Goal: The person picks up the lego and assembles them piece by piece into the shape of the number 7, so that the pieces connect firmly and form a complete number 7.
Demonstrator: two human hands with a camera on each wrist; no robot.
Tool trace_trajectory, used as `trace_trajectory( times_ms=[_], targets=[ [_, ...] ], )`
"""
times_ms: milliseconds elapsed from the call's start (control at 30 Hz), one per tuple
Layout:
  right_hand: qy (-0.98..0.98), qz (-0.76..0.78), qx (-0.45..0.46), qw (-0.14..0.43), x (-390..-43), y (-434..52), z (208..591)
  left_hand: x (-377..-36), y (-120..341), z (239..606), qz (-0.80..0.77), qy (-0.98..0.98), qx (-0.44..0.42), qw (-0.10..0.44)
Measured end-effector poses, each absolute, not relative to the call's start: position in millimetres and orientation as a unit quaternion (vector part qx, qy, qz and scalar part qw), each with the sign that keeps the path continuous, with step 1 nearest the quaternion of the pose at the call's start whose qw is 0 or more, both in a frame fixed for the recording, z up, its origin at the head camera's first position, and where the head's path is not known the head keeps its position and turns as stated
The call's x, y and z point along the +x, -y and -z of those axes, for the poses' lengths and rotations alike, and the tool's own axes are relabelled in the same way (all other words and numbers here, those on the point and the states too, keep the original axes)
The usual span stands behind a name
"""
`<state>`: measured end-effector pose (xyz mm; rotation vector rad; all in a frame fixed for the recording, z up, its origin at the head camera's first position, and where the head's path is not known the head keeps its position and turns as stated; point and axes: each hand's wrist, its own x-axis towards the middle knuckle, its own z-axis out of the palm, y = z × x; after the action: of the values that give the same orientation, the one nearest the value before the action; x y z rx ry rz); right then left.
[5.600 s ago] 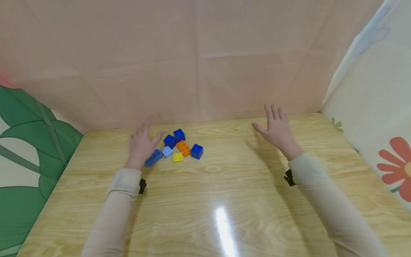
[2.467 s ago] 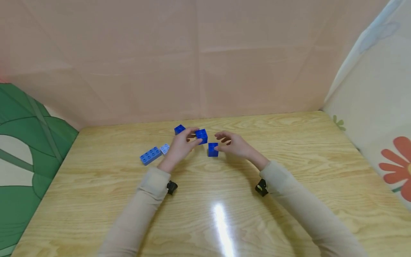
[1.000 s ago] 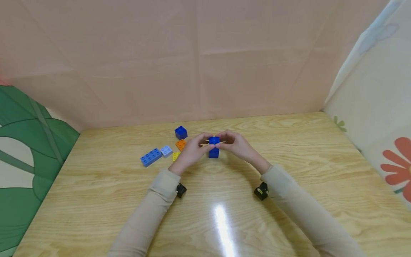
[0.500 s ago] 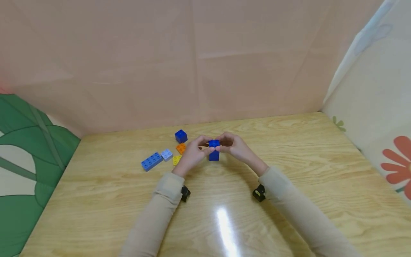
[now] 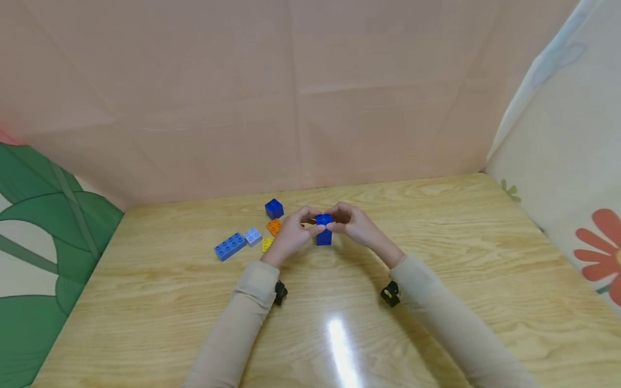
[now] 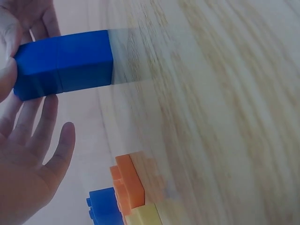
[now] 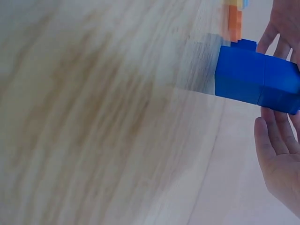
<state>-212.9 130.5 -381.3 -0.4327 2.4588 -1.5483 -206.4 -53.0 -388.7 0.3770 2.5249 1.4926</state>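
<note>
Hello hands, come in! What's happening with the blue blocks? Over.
Both hands, left hand and right hand, pinch the blue stack. Stack stands upright on table. Nothing blocking.

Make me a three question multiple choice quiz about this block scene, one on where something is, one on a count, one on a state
1. Where is the loose dark blue cube relative to the orange brick?
A. Farther from the person
B. Nearer the person
C. On top of it

2. How many blocks make up the blue stack?
A. One
B. Two
C. Four

3. How is the blue stack?
A. Lying flat, untouched
B. Lifted high off the table
C. Upright on the table, held at its top by the left hand and right hand

Answers: 1 A, the cube lies beyond the brick. 2 B, the wrist views show one seam. 3 C, its base meets the wood.
</note>
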Motion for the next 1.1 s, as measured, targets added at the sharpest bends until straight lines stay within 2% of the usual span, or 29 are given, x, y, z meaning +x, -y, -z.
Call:
trace_trajectory(
  times_ms=[500,900,1100],
  targets=[
    [-0.810,0.555,-0.132,0.132,-215,-133,382,-208,54,388,-0.503,-0.849,0.128,0.101],
    [-0.813,0.534,-0.181,0.143,-222,-145,387,-211,53,388,-0.504,-0.846,0.135,0.111],
    [-0.815,0.531,-0.195,0.123,-224,-140,391,-211,55,389,-0.514,-0.842,0.125,0.109]
  ],
)
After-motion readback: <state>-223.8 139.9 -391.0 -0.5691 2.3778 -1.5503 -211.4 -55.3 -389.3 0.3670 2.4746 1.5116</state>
